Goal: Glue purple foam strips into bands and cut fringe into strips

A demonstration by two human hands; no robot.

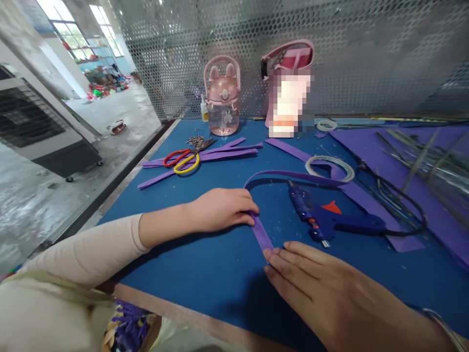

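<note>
A long purple strip point(261, 231), foam or felt by its look, runs between my two hands just above or on the blue table. My left hand point(223, 209) is closed around it, with thumb and fingers pinching. From there the strip's other part arcs back and to the right, toward a roll of tape. At the near end, my right hand point(315, 283) has its fingertips on the strip, fingers long and close together; its thumb is hidden. To the right of the strip lies a blue glue gun point(322, 215) with an orange trigger.
Scissors point(186, 160) lie on more purple strips point(230, 154) at the left, beside small metal pieces point(196, 140). Behind stand a pink bottle point(223, 102) and a pink holder point(289, 56). A tape roll point(350, 172), a cable point(421, 220) and purple sheets point(370, 146) occupy the right.
</note>
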